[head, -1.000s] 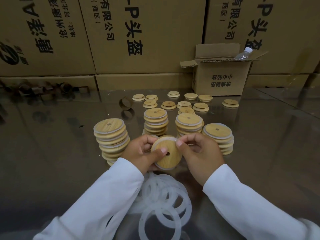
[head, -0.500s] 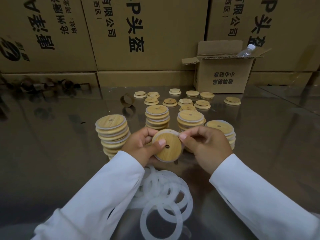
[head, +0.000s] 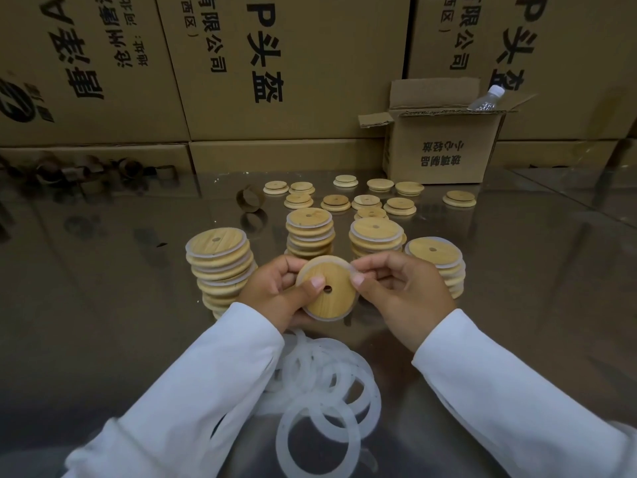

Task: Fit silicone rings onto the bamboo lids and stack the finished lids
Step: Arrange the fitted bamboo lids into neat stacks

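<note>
My left hand (head: 275, 291) grips a round bamboo lid (head: 331, 298) with a centre hole, thumb pressed on its face. A translucent silicone ring (head: 351, 270) runs round the lid's edge, and my right hand (head: 403, 294) pinches that ring at the lid's upper right. Behind my hands stand several stacks of ringed lids: one at the left (head: 220, 267), two in the middle (head: 309, 232) (head: 376, 236), one at the right (head: 436, 260). A heap of loose silicone rings (head: 324, 395) lies on the table between my sleeves.
Several bare bamboo lids (head: 368, 201) lie scattered further back on the reflective table (head: 103, 305). A small open carton (head: 444, 146) with a plastic bottle (head: 487, 98) stands at the back right. Large cartons (head: 275, 63) wall the back. A cardboard tape core (head: 250, 198) lies left of the lids.
Both hands have stayed on the lid. My right thumb and finger have shifted along the ring at the lid's upper right edge, and the lid has tilted slightly.
</note>
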{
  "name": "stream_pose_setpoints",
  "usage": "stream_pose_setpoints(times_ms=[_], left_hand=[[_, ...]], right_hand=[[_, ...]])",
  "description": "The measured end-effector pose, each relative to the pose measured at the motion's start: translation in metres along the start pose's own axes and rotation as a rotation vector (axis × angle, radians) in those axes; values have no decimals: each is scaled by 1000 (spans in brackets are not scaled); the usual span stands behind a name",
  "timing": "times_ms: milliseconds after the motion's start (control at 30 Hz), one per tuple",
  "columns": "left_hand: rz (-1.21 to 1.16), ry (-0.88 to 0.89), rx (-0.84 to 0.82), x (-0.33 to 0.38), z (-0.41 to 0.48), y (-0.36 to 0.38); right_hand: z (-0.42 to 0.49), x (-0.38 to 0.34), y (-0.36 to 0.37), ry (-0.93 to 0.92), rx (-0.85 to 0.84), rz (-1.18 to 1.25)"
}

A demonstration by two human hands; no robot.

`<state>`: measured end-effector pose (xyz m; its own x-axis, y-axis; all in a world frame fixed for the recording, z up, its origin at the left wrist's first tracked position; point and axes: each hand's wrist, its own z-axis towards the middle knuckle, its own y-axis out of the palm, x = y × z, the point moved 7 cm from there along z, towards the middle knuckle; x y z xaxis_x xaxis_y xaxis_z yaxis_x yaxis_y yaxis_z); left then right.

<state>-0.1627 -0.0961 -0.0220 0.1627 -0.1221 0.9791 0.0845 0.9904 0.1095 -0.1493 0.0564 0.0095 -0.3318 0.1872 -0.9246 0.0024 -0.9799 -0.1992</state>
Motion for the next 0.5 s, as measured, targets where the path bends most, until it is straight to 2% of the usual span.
stream_pose_setpoints(times_ms=[133,500], left_hand=[[-11,-14,10,0,1,-1],[48,22,31,6,-2,-1]], right_hand=[[-1,0,1,-17,-15,-53],[2,10,3,122,-24,18]])
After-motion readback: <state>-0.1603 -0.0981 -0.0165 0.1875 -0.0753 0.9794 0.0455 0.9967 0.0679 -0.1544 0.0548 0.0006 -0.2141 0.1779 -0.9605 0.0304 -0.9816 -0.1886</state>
